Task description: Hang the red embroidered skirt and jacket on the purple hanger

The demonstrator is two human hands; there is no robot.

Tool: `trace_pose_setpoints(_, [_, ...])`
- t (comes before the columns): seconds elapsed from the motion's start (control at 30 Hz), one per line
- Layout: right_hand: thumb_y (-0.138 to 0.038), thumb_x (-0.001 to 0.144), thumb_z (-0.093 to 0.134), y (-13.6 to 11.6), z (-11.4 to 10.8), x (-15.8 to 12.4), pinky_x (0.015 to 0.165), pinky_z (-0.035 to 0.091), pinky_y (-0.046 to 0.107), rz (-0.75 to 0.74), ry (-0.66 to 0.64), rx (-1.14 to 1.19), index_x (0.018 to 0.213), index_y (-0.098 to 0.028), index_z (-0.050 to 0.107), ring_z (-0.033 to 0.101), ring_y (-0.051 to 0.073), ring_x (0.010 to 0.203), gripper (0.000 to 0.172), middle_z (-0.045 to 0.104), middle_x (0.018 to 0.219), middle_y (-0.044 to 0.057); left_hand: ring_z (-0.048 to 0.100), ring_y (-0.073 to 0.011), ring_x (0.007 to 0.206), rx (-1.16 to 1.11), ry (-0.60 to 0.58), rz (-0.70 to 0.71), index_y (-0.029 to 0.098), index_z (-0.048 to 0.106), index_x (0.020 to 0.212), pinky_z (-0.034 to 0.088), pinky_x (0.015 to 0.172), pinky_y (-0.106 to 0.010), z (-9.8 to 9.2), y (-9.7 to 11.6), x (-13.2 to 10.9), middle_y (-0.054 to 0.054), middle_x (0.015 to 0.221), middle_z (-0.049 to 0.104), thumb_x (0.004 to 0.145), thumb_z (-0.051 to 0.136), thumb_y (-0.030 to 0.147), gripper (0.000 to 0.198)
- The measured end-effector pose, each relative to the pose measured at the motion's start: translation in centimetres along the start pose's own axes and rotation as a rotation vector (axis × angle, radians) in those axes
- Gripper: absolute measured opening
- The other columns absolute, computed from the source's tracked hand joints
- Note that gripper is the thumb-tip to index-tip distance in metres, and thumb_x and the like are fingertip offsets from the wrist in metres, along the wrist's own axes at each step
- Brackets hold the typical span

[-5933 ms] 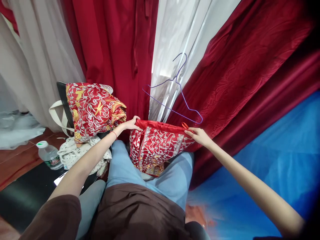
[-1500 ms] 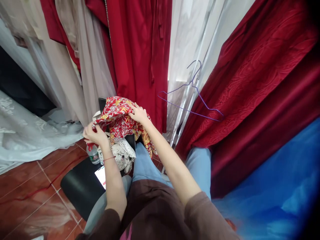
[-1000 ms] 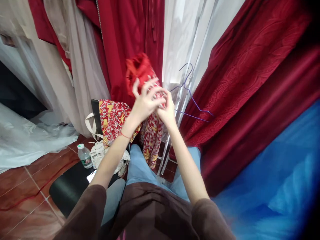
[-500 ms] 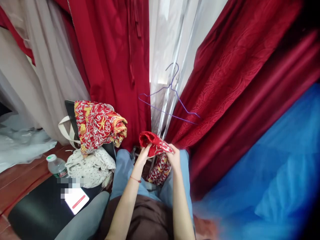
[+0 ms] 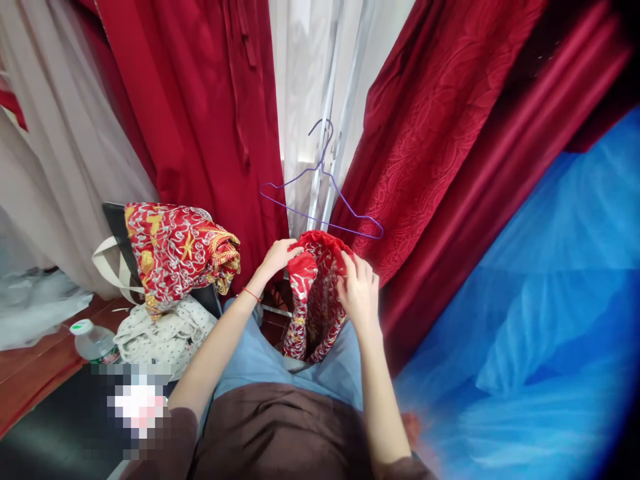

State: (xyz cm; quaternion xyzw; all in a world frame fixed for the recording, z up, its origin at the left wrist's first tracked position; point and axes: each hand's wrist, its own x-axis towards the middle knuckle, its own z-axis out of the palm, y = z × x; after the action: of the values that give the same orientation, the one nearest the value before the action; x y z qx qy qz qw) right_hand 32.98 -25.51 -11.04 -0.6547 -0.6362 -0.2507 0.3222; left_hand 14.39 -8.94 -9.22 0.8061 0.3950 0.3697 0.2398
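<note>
Between my knees hangs a red embroidered garment [image 5: 327, 287] with silver and gold patterns, its top edge spread into an opening. My left hand [image 5: 281, 257] pinches the left side of that edge. On the right side, my right hand [image 5: 359, 288] grips the cloth with its fingers over the rim. A purple wire hanger [image 5: 323, 217] is just beyond the garment, in front of the hanging cloths. A second red, gold and silver embroidered piece [image 5: 183, 250] lies folded over a black chair at the left.
At the left are a white dotted cloth [image 5: 163, 333], a plastic bottle [image 5: 95, 341] and a black seat [image 5: 55, 427]. Red gowns [image 5: 210, 133] hang ahead, with white cloth and metal poles between them. Blue tulle [image 5: 540, 320] spreads on the right.
My hands have moved apart and the garment's edge between them has opened wide. My right hand has shifted right. The whole view has shifted, so the surroundings sit further left.
</note>
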Motion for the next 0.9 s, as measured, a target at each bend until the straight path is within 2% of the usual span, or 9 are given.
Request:
trace_pose_setpoints(0.1, [-0.019,0.095,0.044,2.9,-0.2,1.4,0.081,0.044,0.04,-0.062,-0.084,-0.23,0.132,-0.01,0.054,0.058,0.029,0.096,0.04,0.066,0.106,0.018,0.069,-0.0224,0.087,0.368,-0.115,0.05,0.021,0.074,0.094,0.048,0.077,-0.028,-1.8,0.4,0.8,-0.006,0.092,0.076,0.09,0.062,0.038,0.021])
trace_pose_setpoints(0.2, [-0.018,0.093,0.047,6.0,-0.2,3.2,0.078,0.039,0.038,-0.145,-0.094,-0.367,0.109,-0.012,0.064,0.054,0.03,0.096,0.024,0.064,0.104,0.019,0.067,-0.0283,0.103,0.654,-0.122,0.117,0.021,0.076,0.093,0.05,0.085,-0.035,-2.5,0.8,2.0,-0.011,0.103,0.073,0.09,0.064,0.035,0.019])
trace_pose_setpoints(0.33, [-0.014,0.095,0.045,8.6,-0.7,4.7,0.084,0.034,0.037,-0.557,-0.11,-0.281,0.092,-0.015,0.064,0.05,0.029,0.11,0.019,0.064,0.118,0.018,0.037,-0.0355,0.144,0.795,-0.013,0.408,0.016,0.078,0.097,0.038,0.112,-0.048,-1.6,0.5,4.5,-0.018,0.148,0.049,0.086,0.067,0.021,0.016])
trace_pose_setpoints(0.43, [-0.008,0.096,0.041,9.1,-1.2,4.4,0.08,0.029,0.033,-0.804,-0.234,-0.169,0.088,-0.016,0.062,0.054,0.02,0.089,0.024,0.068,0.09,0.009,0.024,-0.0351,0.152,0.774,-0.074,0.54,0.016,0.078,0.1,0.029,0.12,-0.051,-0.3,-0.1,6.8,-0.017,0.158,0.038,0.086,0.068,0.021,0.018])
trace_pose_setpoints(0.53, [-0.011,0.098,0.041,9.8,-1.4,4.1,0.076,0.025,0.033,-0.799,-0.407,-0.199,0.093,-0.016,0.06,0.051,0.017,0.067,0.021,0.066,0.071,0.003,0.03,-0.0334,0.15,0.757,-0.116,0.575,0.017,0.078,0.099,0.024,0.121,-0.055,0.9,-0.9,8.0,-0.016,0.156,0.043,0.087,0.066,0.022,0.018])
trace_pose_setpoints(0.63, [-0.01,0.097,0.041,11.3,-1.5,4.6,0.075,0.024,0.033,-0.647,-0.548,-0.331,0.097,-0.014,0.059,0.056,0.017,0.065,0.019,0.071,0.076,0.007,0.033,-0.033,0.148,0.738,-0.106,0.581,0.016,0.078,0.097,0.024,0.121,-0.054,1.2,-1.7,7.7,-0.018,0.155,0.044,0.088,0.064,0.022,0.018])
trace_pose_setpoints(0.7, [-0.009,0.096,0.041,12.3,-1.5,5.3,0.079,0.025,0.034,-0.583,-0.599,-0.367,0.1,-0.014,0.059,0.062,0.018,0.071,0.019,0.074,0.087,0.01,0.033,-0.033,0.149,0.715,-0.093,0.58,0.016,0.078,0.098,0.028,0.119,-0.053,0.9,-2.1,6.9,-0.018,0.155,0.043,0.089,0.062,0.021,0.019])
trace_pose_setpoints(0.8, [-0.009,0.098,0.04,13.4,-1.5,6.4,0.088,0.029,0.036,-0.606,-0.581,-0.377,0.107,-0.014,0.06,0.068,0.022,0.093,0.023,0.072,0.115,0.017,0.036,-0.033,0.146,0.725,-0.084,0.58,0.017,0.077,0.097,0.037,0.11,-0.052,0.2,-2.3,5.8,-0.017,0.154,0.045,0.092,0.058,0.02,0.021])
trace_pose_setpoints(0.9, [-0.009,0.098,0.039,14.4,-1.7,7.8,0.093,0.03,0.039,-0.622,-0.514,-0.43,0.114,-0.014,0.062,0.061,0.028,0.121,0.028,0.065,0.131,0.02,0.041,-0.0328,0.142,0.766,-0.087,0.579,0.017,0.077,0.096,0.039,0.106,-0.05,-0.4,-2.0,5.5,-0.016,0.153,0.047,0.092,0.056,0.019,0.021])
